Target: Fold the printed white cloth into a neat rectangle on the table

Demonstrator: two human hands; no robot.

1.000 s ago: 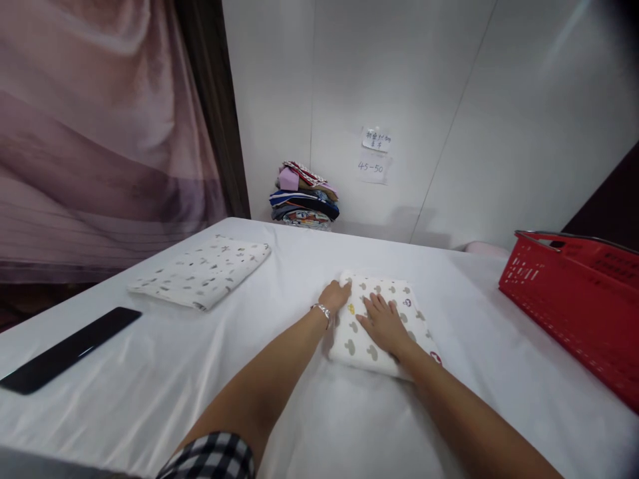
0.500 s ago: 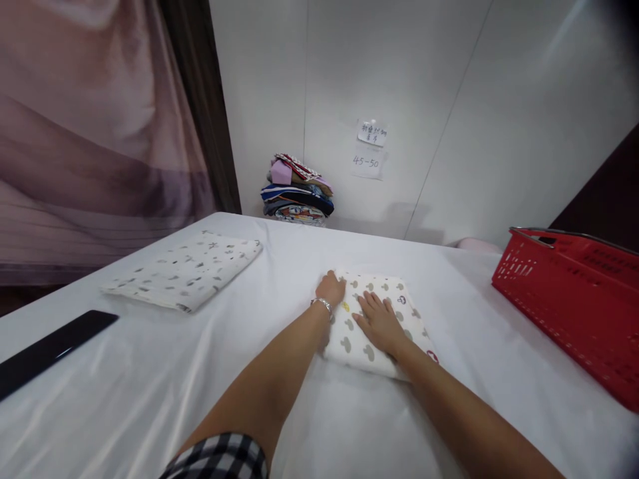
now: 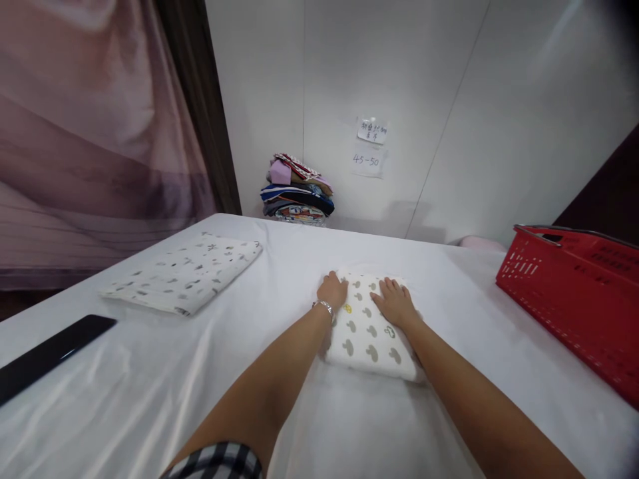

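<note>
Folded cloth [image 3: 372, 329] mid-table [image 3: 249, 399] — basket [image 3: 574, 299] right.

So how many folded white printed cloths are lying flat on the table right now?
2: one folded cloth under both hands, the left hand and right hand; another cloth lies far left. The wall pile may hide more.

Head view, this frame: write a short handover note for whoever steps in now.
Left hand: open, resting on the far left edge of the folded patterned cloth.
Right hand: open, flat on the cloth's far right part.
The cloth lies folded into a compact rectangle on the white table.
A second folded printed cloth lies apart at the left; a red basket sits at the right edge; a stack of folded fabrics is by the wall.
Done: cloth folded.
Left: it is not yet in the basket or with the other cloth; hands not lifted.
</note>
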